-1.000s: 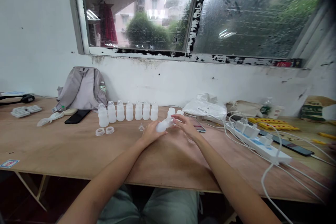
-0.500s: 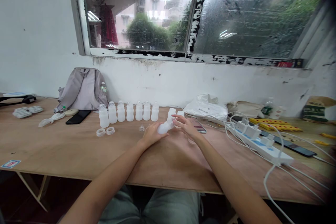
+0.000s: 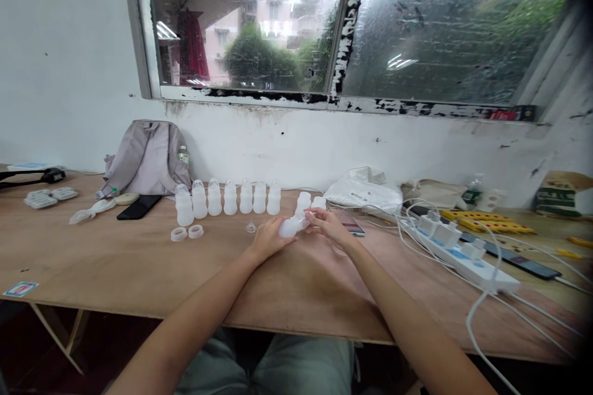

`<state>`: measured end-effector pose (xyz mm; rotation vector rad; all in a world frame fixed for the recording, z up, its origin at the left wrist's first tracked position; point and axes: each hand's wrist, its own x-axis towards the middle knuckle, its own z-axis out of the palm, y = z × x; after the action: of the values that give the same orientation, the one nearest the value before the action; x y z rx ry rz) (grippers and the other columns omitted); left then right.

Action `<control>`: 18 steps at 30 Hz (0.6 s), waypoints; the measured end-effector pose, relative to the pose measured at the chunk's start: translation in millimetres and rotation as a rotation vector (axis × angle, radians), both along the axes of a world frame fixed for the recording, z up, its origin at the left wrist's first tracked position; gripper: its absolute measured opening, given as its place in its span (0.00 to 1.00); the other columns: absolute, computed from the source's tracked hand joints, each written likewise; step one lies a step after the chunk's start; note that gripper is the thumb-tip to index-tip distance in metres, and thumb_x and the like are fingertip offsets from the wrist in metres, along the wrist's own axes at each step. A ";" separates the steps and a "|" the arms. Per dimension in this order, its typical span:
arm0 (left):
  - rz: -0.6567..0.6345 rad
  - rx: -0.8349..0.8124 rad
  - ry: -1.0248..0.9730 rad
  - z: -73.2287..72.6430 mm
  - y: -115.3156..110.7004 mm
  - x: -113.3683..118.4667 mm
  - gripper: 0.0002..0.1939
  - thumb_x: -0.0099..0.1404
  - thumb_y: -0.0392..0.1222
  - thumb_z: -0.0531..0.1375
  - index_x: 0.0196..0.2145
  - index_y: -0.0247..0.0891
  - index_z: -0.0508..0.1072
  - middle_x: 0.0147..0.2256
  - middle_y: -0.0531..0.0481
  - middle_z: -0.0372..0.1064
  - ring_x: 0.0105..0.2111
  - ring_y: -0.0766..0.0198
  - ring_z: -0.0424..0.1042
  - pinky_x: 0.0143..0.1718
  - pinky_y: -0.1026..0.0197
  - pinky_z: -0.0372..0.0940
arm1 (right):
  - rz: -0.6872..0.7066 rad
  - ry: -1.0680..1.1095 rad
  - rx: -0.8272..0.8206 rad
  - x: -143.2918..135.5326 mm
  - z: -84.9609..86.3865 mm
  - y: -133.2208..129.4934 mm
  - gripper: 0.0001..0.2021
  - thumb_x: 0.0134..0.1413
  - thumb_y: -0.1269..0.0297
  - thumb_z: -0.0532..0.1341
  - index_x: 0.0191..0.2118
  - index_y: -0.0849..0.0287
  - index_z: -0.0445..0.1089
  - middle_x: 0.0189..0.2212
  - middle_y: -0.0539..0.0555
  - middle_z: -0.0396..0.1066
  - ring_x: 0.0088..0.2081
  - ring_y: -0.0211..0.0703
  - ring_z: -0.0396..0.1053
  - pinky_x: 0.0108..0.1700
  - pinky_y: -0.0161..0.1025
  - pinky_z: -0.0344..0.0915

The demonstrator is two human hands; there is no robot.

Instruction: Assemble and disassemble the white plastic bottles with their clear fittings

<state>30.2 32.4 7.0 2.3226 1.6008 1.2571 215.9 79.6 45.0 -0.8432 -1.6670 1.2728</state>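
My left hand [image 3: 269, 239] is wrapped round the body of a frosted white bottle [image 3: 288, 228], which lies tilted with its top toward the right. At that top end, the fingers of my right hand [image 3: 325, 223] close on the bottle's clear upper part. Several similar bottles with clear domed tops [image 3: 230, 199] stand in a row to the left. Two more white bottles [image 3: 303, 202] are just behind my hands. A small clear nipple-shaped piece [image 3: 251, 226] sits left of my left hand, and two white rings [image 3: 178, 234] lie farther left.
A grey backpack [image 3: 147, 157] rests against the wall behind a black phone [image 3: 139, 207]. To the right are a white plastic bag [image 3: 364, 190], a power strip [image 3: 467, 262] with loose cables, and yellow strips [image 3: 486, 221]. Another phone [image 3: 351, 222] lies beyond my right hand.
The fingers of my right hand have drawn closer together at the bottle's top end. The bottle has tipped slightly lower there, while my left hand keeps its hold.
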 end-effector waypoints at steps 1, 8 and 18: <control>0.004 -0.003 0.007 -0.1 -0.1 0.1 0.27 0.50 0.54 0.61 0.47 0.43 0.63 0.45 0.49 0.66 0.44 0.57 0.66 0.44 0.58 0.61 | -0.011 -0.005 0.001 -0.4 -0.5 0.4 0.17 0.40 0.55 0.63 0.38 0.58 0.69 0.34 0.55 0.69 0.34 0.43 0.68 0.34 0.40 0.68; 0.009 -0.076 -0.007 4.6 0.0 0.9 0.26 0.51 0.56 0.58 0.45 0.42 0.65 0.41 0.50 0.69 0.41 0.56 0.68 0.39 0.59 0.62 | 0.042 0.016 0.118 3.7 -0.4 6.5 0.22 0.37 0.58 0.65 0.43 0.57 0.68 0.41 0.55 0.69 0.41 0.43 0.66 0.44 0.42 0.62; 0.010 -0.096 0.035 7.7 -5.8 2.9 0.25 0.51 0.57 0.57 0.45 0.43 0.65 0.40 0.49 0.70 0.39 0.54 0.69 0.36 0.59 0.62 | 0.103 0.004 0.149 2.6 -0.1 2.8 0.21 0.37 0.59 0.65 0.42 0.58 0.68 0.42 0.56 0.68 0.44 0.44 0.65 0.48 0.42 0.59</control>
<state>33.2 26.6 14.7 2.2942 1.6460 1.1213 218.5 82.4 44.9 -0.6727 -1.7970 1.2012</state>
